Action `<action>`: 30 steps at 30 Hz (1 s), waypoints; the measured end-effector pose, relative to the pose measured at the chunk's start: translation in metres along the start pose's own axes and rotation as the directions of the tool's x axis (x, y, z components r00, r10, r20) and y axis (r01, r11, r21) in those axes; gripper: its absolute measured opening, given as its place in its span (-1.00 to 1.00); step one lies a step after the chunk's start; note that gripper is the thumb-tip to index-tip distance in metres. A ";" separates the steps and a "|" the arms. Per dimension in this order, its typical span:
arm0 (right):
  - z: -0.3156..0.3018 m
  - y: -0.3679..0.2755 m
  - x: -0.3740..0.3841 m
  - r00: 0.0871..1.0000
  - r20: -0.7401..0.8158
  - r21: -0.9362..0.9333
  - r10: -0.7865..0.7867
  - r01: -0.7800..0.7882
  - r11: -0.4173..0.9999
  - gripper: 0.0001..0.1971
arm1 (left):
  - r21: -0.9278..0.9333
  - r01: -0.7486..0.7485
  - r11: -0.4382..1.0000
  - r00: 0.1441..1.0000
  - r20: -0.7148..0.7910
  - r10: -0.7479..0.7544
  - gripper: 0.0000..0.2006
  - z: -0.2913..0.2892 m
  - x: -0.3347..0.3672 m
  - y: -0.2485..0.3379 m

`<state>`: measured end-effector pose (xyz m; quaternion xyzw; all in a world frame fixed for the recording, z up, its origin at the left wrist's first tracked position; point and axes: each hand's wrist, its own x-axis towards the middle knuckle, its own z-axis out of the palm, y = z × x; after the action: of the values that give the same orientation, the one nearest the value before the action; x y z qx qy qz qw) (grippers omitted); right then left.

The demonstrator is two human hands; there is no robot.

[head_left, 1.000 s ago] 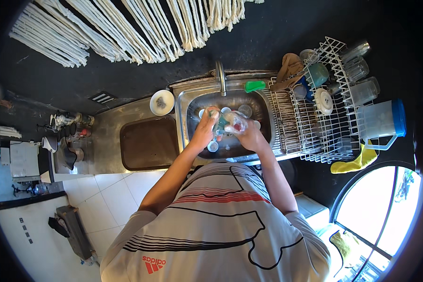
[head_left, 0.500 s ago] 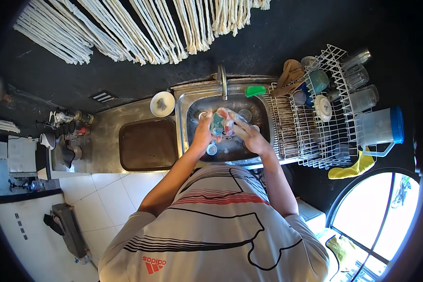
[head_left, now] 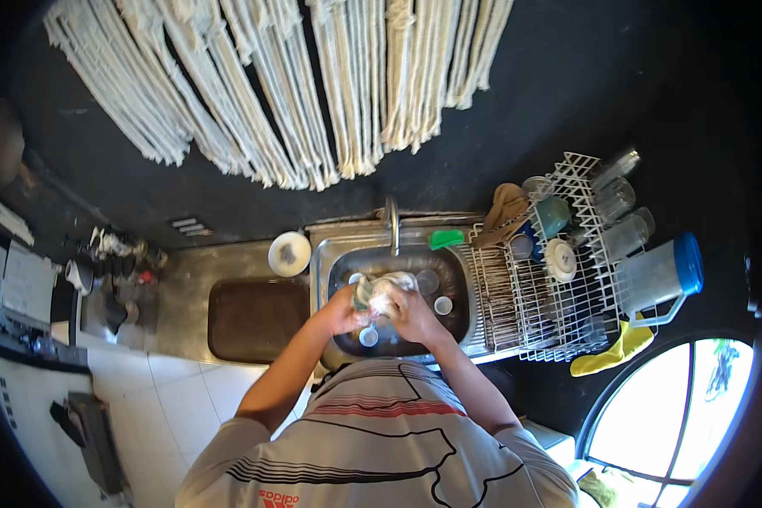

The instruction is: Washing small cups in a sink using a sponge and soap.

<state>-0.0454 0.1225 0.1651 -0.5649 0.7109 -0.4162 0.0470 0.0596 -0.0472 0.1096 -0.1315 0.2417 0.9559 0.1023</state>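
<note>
Both my hands are over the metal sink [head_left: 323,262], close together. My left hand [head_left: 340,313] is closed around a greenish see-through glass [head_left: 362,295], partly hidden by foam and fingers. Against that glass, my right hand [head_left: 414,317] presses a soapy, whitish scrubbing cloth or sponge [head_left: 386,298]; its exact kind is unclear under the suds. A small white cup [head_left: 369,336] sits in the basin just below my left hand. Another small white cup [head_left: 443,305] stands to the right of my right hand, and a clear glass [head_left: 427,281] lies behind it.
A curved faucet [head_left: 393,227] rises behind the sink, beside a green dish [head_left: 446,240]. The wire dish rack [head_left: 529,326] at right holds cups, glasses and a blue-lidded pitcher [head_left: 656,284]. To the left are a white bowl [head_left: 289,254] and a dark, shallow basin [head_left: 258,322].
The view has tilted, so the sink appears lower. My right hand has drawn in from spread fingers toward my left, and foam now covers more of the glass.
</note>
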 end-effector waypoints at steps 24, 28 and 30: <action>-0.003 0.016 -0.024 0.959 0.079 0.143 0.273 -0.282 0.949 -0.58 | 0.673 0.003 0.740 0.932 -0.269 0.242 -0.47 0.003 0.020 -0.026; -0.002 0.023 -0.030 0.948 0.137 0.199 0.287 -0.311 0.929 -0.61 | 0.815 -0.091 0.572 0.858 -0.227 0.460 -0.46 0.012 0.022 -0.036; -0.014 0.025 -0.026 0.935 0.210 0.317 0.287 -0.343 0.884 -0.61 | 0.695 -0.144 0.704 0.859 -0.266 0.438 -0.46 0.024 0.021 -0.036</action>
<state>-0.0631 0.1530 0.1473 -0.4553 0.7024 -0.4763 0.2693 0.0442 -0.0021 0.1083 -0.2448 0.5935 0.7636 -0.0681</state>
